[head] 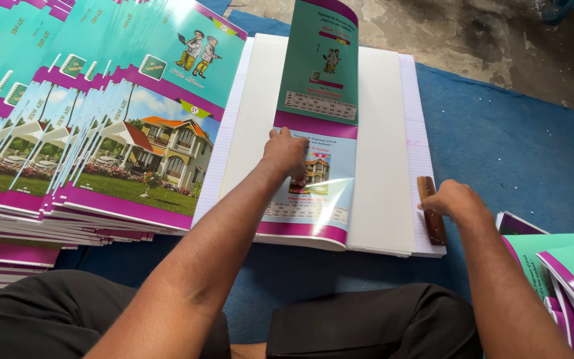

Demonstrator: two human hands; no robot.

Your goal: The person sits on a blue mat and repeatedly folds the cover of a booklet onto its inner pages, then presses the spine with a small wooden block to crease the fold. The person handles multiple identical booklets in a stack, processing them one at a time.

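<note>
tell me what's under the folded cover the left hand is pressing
Under the cover pressed by the left hand lies a white sheet on lined paper. What lies beneath the cover's middle is hidden.

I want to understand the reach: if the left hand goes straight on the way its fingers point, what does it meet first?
The left hand presses on the folded cover sheet and points away from the person. Going straight on, it would likely first meet the sheet's raised teal flap, though depth is unclear.
</note>
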